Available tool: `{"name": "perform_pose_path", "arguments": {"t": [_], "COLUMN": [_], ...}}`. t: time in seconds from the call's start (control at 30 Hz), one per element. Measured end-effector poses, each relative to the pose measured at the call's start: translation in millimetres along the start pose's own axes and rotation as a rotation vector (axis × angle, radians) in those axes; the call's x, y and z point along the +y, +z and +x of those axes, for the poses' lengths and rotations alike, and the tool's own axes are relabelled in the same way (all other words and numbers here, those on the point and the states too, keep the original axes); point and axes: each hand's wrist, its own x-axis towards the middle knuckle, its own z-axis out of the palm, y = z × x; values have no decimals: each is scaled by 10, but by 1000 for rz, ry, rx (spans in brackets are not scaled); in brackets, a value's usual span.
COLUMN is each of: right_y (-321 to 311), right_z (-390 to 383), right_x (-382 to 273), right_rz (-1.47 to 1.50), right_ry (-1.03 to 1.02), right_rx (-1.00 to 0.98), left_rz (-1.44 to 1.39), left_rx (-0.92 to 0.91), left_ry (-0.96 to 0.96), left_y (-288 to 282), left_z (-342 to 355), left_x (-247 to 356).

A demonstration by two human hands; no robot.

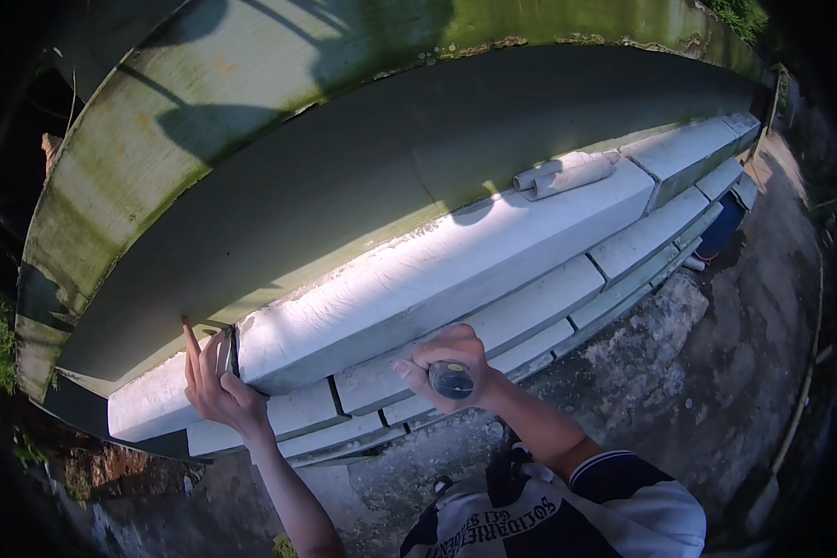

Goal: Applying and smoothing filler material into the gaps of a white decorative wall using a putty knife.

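Green-stained concrete (121, 209), dark round-ended tool (451, 379)

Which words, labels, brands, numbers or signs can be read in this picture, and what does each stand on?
Shirt: dark lettering on a pale panel, in more than one line; I won't copy its wording.
Dark round-ended object in the right hand: a small yellowish mark, too small to read.
White blocks and pale rolls: no lettering visible.
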Motion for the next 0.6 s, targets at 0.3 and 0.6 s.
{"name": "perform_pose_path", "arguments": {"t": [0.3, 0.6], "right_y": [289, -239], "right_z": [-1605, -2279], "right_x": [-181, -534], "right_rz": [-53, -464], "right_ry": [573, 771], "right_rx": [89, 311], "left_rz": [-351, 27], "left_rx": [6, -97], "left_ry": [422, 491], "left_y": [331, 744], "left_z": [-1142, -957], "left_x": [985, 1203]}}
